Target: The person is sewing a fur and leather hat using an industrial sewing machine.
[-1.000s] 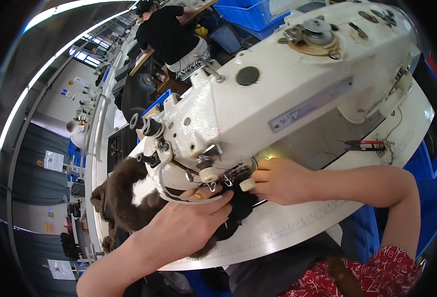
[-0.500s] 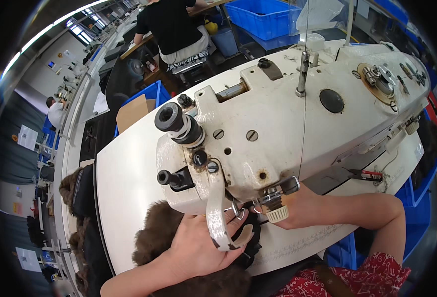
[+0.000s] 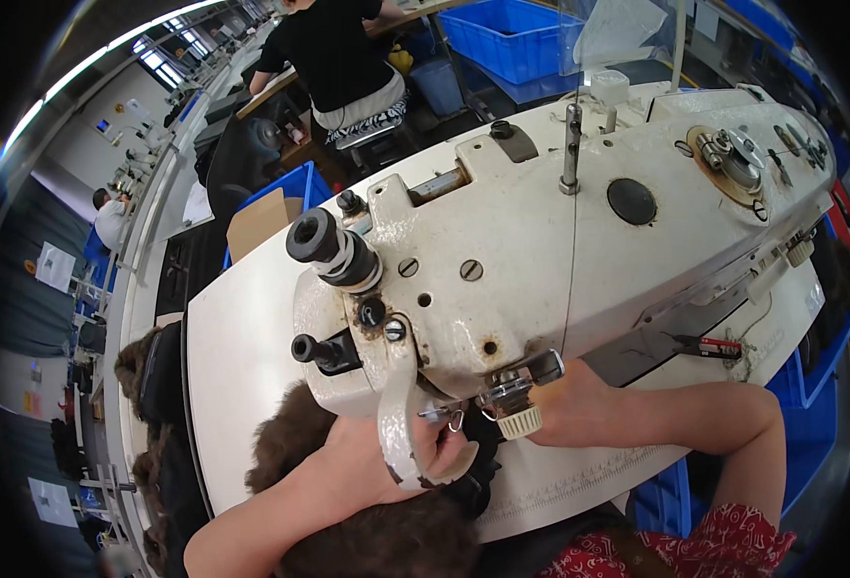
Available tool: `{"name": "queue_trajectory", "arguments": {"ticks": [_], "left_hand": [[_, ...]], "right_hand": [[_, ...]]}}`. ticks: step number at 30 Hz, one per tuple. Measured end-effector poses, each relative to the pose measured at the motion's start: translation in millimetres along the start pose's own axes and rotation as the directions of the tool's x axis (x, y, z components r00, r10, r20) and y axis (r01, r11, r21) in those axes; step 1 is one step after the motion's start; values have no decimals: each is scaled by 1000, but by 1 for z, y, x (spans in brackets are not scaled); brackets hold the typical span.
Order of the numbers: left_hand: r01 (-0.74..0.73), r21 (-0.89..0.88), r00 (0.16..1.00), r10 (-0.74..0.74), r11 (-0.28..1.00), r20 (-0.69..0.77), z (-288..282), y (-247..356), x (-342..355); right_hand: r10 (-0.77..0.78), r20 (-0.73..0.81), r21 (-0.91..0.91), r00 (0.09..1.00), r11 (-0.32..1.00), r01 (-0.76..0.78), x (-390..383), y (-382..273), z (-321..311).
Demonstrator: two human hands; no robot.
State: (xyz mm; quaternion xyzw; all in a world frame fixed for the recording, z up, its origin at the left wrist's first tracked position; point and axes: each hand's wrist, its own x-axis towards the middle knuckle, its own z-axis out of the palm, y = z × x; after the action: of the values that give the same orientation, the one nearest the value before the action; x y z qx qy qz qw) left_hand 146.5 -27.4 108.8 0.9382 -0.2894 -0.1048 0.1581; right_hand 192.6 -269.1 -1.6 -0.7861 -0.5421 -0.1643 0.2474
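Just now, head view: left hand (image 3: 362, 460) looks more tightly curled than half a second ago, tucked behind the curved white metal lever (image 3: 398, 429); fingertips hidden, grip cannot be told. Fluffy brown fur piece (image 3: 386, 541) shows either side of its wrist, near the front end of the white metal sewing machine (image 3: 531, 260). Right hand (image 3: 574, 409) behind the cream ridged dial (image 3: 519, 422), fingers hidden, hold unclear. Probably a small regrip, the work kept close to the machine.

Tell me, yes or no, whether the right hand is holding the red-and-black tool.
No, the red-and-black tool lies on the sewing table, apart from the right hand.
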Motion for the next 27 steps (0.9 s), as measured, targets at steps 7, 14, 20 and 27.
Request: {"name": "queue_trajectory", "arguments": {"ticks": [7, 14, 20, 27], "left_hand": [[55, 89, 996, -62, 994, 71, -11, 11, 3], [12, 45, 996, -15, 999, 86, -10, 15, 3], [-118, 243, 992, 102, 963, 74, -5, 2, -1], [553, -109, 816, -512, 826, 267, -4, 10, -3]], "right_hand": [[16, -5, 24, 1000, 1000, -16, 3, 7, 2], [30, -32, 45, 999, 999, -28, 5, 6, 1], [118, -36, 10, 992, 993, -117, -2, 4, -10], [57, -41, 93, 998, 994, -53, -7, 7, 5]]}}
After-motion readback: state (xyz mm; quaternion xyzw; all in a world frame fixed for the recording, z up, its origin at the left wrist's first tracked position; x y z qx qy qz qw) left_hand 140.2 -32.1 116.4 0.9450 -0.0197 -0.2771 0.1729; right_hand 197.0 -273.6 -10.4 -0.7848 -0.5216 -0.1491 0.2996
